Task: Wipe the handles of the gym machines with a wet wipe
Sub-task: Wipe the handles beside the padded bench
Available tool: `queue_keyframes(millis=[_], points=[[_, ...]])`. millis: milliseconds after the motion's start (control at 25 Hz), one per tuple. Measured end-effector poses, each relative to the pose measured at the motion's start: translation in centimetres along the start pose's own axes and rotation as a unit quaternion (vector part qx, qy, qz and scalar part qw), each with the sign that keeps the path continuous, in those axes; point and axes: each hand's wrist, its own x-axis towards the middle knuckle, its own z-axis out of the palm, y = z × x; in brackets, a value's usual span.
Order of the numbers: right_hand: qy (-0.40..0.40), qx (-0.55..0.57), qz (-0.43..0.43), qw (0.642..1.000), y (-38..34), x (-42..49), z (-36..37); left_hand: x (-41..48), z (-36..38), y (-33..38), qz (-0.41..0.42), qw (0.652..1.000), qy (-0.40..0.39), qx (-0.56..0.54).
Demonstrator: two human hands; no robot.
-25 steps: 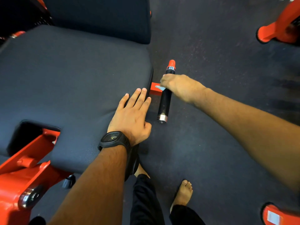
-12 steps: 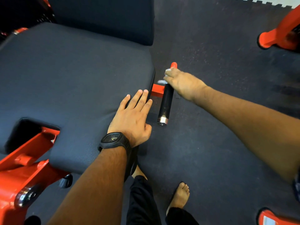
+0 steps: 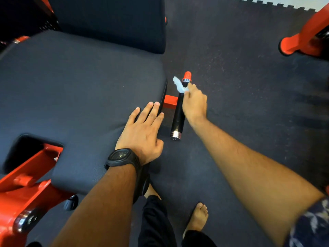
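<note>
A black machine handle (image 3: 179, 114) with silver rings and an orange end cap sticks out beside the seat on a short orange bracket (image 3: 170, 102). My right hand (image 3: 195, 103) lies along the handle's right side and pinches a white wet wipe (image 3: 179, 85) against its upper part, just below the orange cap. The wipe's loose end flaps up to the left. My left hand (image 3: 142, 134), with a black watch on the wrist, rests flat with fingers spread on the right edge of the dark seat pad (image 3: 80, 90).
Orange machine frame (image 3: 26, 189) juts out at lower left under the seat pad. A dark backrest pad (image 3: 110, 20) stands behind the seat. Another orange machine foot (image 3: 300, 43) sits at upper right. The floor is dark rubber matting (image 3: 249, 104); my bare feet (image 3: 197, 218) stand below.
My right hand slid up the handle toward the orange cap and turned alongside it, and the wipe now shows above my fingers. My left hand stayed on the seat pad.
</note>
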Motion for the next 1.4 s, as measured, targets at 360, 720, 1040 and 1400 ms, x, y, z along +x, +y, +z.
queue_keyframes(millis=[360, 720, 1040, 1400], points=[[-0.01, 0.39, 0.299, 0.871, 1.0, 1.5, 1.8, 0.0, -0.1, 0.0, 0.001, 1.0, -0.011, -0.002], [0.013, 0.279, 0.181, 0.943, 1.5, -2.6, 2.0, -0.1, -0.1, -0.1, 0.0, 1.0, -0.014, -0.005], [0.095, 0.322, 0.165, 0.927, 2.0, -5.0, 2.6, -0.1, -0.1, -0.1, -0.001, 1.0, -0.013, -0.008], [-0.015, 0.503, 0.332, 0.798, 2.4, -4.1, 2.0, 0.0, 0.0, -0.2, -0.003, 1.0, -0.01, -0.003]])
